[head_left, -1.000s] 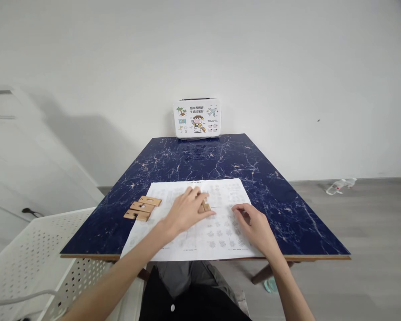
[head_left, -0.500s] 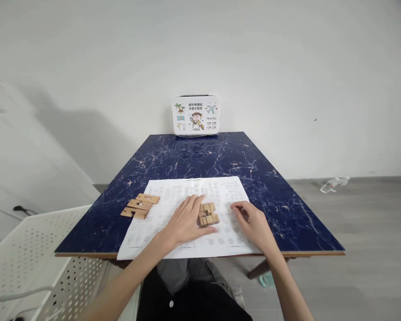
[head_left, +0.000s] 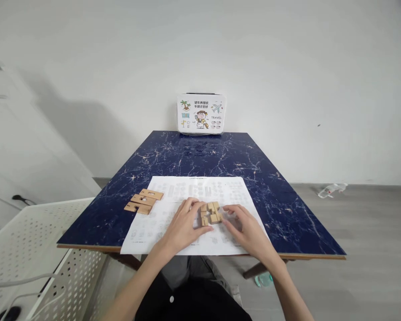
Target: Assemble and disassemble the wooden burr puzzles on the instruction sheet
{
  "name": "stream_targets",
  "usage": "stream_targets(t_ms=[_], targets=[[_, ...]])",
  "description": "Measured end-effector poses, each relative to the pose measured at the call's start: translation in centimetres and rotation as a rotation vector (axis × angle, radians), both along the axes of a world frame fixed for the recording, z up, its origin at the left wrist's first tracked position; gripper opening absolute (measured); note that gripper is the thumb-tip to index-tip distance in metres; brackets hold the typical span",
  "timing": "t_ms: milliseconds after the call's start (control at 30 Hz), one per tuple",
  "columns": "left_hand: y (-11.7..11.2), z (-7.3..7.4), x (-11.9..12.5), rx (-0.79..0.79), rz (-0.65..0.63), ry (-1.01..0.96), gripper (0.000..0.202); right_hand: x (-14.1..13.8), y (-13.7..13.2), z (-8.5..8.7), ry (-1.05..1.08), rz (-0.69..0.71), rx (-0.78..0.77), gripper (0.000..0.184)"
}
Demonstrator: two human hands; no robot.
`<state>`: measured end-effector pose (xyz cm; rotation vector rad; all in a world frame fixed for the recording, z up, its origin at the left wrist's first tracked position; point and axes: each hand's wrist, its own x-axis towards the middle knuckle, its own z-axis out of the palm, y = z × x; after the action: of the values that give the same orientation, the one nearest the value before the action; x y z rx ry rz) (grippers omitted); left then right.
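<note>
A small cluster of light wooden puzzle blocks rests on a printed paper sheet, with gaps between some of its pieces. My left hand curls around the cluster's left side, thumb at the front and fingers behind. Its fingertips partly cover the left blocks. On the other side is my right hand, thumb and index finger apart, the thumb at or very near the right block. Whether that thumb touches is hard to tell. Flat wooden pieces with cut-outs lie at the sheet's left edge.
The sheet lies on a blue marbled table. A white case with cartoon prints stands at the table's far edge against the wall. To the left is a white perforated rack with cables. A clear plastic item lies on the floor at right.
My right hand has moved left, up to the blocks. My left fingers have curled more around them, and the blocks have shifted slightly. The whole view has also shifted a little.
</note>
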<state>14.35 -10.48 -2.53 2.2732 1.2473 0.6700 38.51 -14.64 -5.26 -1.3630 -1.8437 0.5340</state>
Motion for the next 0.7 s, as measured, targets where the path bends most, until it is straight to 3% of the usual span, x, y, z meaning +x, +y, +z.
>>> stream_targets(t_ms=[100,267,433,567,700], targets=[[-1.0,0.1,-0.2,-0.034,0.028,-0.052,0.059,-1.3,-0.3,-0.7,-0.042,-0.030,0.051,0.035],[-2.1,0.2,-0.8,-0.068,0.041,-0.138,0.063,-2.3,0.1,-1.6,-0.115,-0.080,0.132,0.023],[-2.4,-0.3,-1.1,-0.064,0.055,-0.175,0.065,-2.4,-0.1,-1.0,-0.057,-0.111,0.115,0.017],[-2.5,-0.3,-1.2,-0.073,0.076,-0.163,0.063,-2.5,-1.0,0.4,0.200,-0.110,0.003,0.025],[-2.5,-0.2,-1.1,-0.084,0.089,-0.165,0.062,-3.2,-1.6,1.6,0.648,0.034,-0.136,0.027]])
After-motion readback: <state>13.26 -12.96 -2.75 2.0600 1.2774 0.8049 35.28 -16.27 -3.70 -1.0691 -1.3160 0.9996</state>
